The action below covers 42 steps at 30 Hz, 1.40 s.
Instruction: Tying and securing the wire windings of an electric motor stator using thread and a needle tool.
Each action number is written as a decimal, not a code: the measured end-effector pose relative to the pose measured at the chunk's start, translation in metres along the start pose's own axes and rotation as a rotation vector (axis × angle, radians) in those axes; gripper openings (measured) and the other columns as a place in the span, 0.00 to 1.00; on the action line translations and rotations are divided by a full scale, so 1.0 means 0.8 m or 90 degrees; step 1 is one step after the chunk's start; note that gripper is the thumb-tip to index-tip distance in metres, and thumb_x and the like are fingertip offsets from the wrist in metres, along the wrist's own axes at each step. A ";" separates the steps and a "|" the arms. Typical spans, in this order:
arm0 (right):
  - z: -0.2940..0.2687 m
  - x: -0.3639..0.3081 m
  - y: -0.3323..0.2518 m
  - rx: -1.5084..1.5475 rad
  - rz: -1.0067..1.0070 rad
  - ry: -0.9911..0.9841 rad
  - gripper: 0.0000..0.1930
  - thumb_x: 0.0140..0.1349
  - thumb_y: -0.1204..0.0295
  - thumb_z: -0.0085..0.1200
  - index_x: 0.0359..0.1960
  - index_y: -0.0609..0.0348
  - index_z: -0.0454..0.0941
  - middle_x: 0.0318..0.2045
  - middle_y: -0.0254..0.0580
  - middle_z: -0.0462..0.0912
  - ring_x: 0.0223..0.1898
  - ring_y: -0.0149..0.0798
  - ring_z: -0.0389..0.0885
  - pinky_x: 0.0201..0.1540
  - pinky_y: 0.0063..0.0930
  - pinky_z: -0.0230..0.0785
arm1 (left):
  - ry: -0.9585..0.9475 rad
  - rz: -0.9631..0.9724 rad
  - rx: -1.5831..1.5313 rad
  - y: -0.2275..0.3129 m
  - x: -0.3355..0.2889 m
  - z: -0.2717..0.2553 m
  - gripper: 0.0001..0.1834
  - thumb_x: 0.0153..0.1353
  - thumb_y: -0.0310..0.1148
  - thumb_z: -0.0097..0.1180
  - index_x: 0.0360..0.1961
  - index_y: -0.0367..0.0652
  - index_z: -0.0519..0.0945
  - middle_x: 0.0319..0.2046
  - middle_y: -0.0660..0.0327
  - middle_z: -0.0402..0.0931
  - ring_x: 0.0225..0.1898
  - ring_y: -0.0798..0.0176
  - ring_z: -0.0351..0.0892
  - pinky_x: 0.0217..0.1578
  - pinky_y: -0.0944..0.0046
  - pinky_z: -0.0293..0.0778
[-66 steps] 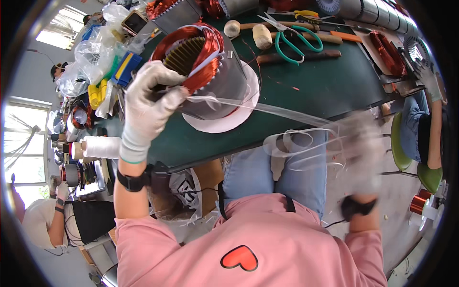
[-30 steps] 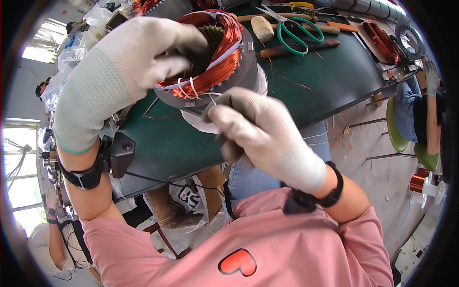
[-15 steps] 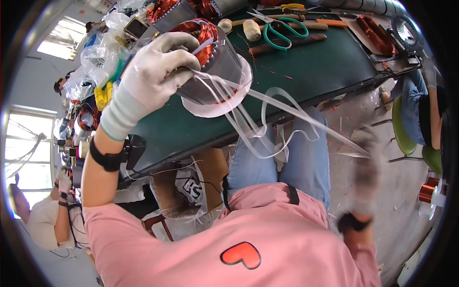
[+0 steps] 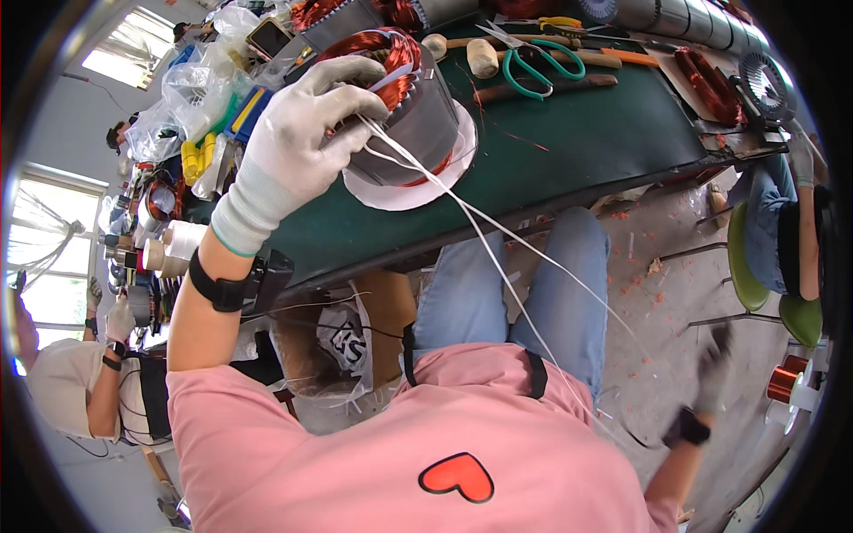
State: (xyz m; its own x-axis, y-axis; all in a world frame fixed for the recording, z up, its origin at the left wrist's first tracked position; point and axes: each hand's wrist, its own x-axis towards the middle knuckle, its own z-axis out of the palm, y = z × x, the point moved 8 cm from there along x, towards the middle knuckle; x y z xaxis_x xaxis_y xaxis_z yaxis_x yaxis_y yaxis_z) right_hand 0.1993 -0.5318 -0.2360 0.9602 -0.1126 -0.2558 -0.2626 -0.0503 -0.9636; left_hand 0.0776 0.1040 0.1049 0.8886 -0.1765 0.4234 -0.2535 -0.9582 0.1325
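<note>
My left hand (image 4: 311, 133), in a pale work glove with greyed fingertips, pinches white cord (image 4: 449, 191) beside a motor stator. The stator (image 4: 425, 124) is a grey metal cylinder with copper windings (image 4: 391, 53) bulging from its top. It stands on a white disc (image 4: 391, 195) near the table's edge. From my left fingers the cord runs down to the right and parts into two thin strands over my lap. Far out to the right is my right hand (image 4: 713, 364), gloved and smeared by motion, so its fingers and any strand in them are unclear.
Teal-handled scissors (image 4: 533, 67), a wooden mallet (image 4: 482, 58) and other tools lie along the back of the green table (image 4: 586, 133). Plastic bags (image 4: 191, 98) crowd the left. A cardboard box (image 4: 386, 311) sits below. Other people work at both sides.
The loose, looping white strips over my lap are now drawn into thin, straight strands. My right hand has swung lower and farther right; my left hand stays at the stator.
</note>
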 end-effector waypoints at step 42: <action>0.604 -0.162 -0.229 0.368 0.069 -0.427 0.14 0.76 0.60 0.49 0.47 0.60 0.75 0.21 0.35 0.78 0.14 0.23 0.68 0.19 0.12 0.59 | 0.197 -0.186 -0.104 -0.047 -0.009 0.021 0.08 0.50 0.26 0.68 0.25 0.38 0.79 0.24 0.58 0.75 0.32 0.54 0.73 0.37 0.56 0.67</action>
State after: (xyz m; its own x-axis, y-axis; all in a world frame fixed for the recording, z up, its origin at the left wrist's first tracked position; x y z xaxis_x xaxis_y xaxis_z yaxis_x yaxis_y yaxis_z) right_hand 0.1690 -0.0282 -0.0639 0.8342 0.5264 -0.1644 -0.4403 0.4562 -0.7734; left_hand 0.0869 0.1374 0.0816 0.7822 0.1959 0.5915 -0.0874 -0.9054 0.4155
